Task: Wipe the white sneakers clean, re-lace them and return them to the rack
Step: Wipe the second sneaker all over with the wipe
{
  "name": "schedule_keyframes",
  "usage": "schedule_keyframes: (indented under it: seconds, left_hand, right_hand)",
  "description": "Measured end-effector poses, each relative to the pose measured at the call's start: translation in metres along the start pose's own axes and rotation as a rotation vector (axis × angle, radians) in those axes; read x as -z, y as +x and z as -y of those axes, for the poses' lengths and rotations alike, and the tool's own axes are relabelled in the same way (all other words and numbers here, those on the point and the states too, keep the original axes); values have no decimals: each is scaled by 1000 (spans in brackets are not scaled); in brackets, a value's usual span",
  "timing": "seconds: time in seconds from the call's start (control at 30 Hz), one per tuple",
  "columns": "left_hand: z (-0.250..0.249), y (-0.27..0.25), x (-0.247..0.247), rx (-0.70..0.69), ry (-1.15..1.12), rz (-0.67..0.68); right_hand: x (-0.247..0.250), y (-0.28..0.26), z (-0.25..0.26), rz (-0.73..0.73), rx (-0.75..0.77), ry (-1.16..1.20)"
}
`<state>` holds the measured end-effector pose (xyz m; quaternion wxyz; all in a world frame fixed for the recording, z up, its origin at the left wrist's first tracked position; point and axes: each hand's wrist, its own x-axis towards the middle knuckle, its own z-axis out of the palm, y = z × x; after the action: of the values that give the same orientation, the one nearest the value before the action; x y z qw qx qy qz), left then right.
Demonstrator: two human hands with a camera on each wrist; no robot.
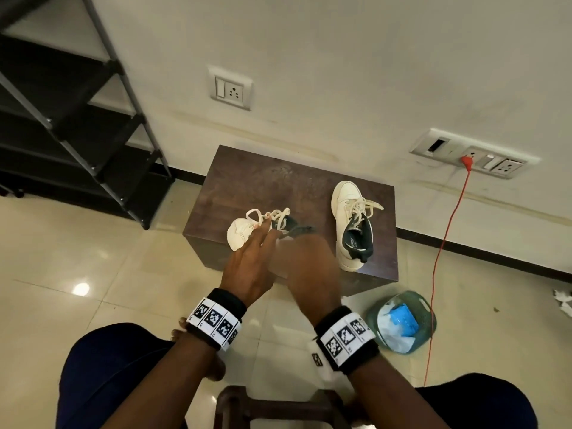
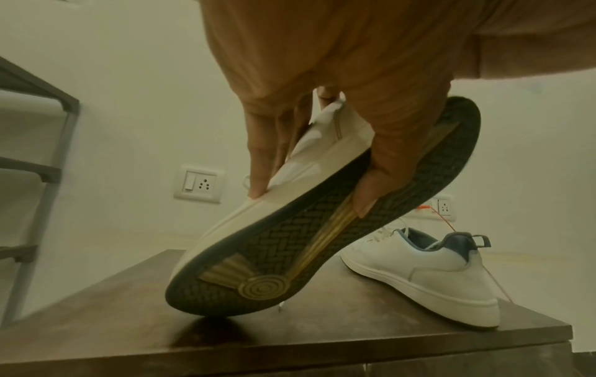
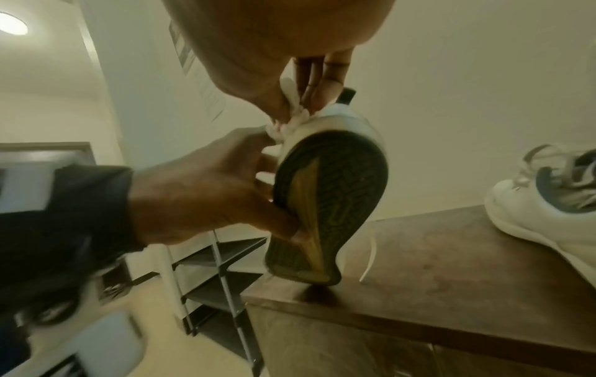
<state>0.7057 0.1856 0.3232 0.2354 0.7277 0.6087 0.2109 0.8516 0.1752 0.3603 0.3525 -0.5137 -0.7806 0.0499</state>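
Observation:
My left hand (image 1: 252, 261) grips one white sneaker (image 1: 243, 235) and holds it tilted, toe down on the brown table (image 1: 263, 181). In the left wrist view the left hand (image 2: 311, 200) has its fingers on the upper and its thumb on the dark sole of that sneaker (image 2: 290, 255). My right hand (image 1: 309, 264), blurred, pinches a white wipe (image 3: 292, 112) against the heel side of the sneaker (image 3: 332, 199). The second white sneaker (image 1: 353, 224) lies on the table to the right, with its laces loose.
A black shoe rack (image 1: 77, 125) stands at the left wall. On the floor at the right sits a green tub (image 1: 428, 308) with white wipes and a blue pack. A red cable (image 1: 445, 243) hangs from a wall socket. A wooden stool (image 1: 278, 407) is between my knees.

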Motion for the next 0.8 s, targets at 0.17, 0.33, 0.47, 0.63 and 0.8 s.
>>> schedule_keyframes:
  seconds: [0.17,0.33,0.47,0.63,0.8]
  left_hand:
    - [5,0,-1,-23,-43,-14]
    - [13,-4,6,-39,-96,-75]
    - [20,-7,12,-92,-181,-157]
    - [23,-10,15,-82,-196,-184]
    - [22,-9,15,-135,-122,-131]
  right_hand:
    - [2,18,-9,-125,-131,48]
    - [3,-16,17,-27,-164,195]
    - [5,14,-8,-154,-382,259]
    - [3,15,9,-150,-357,327]
    - [0,16,16,-109,-370,400]
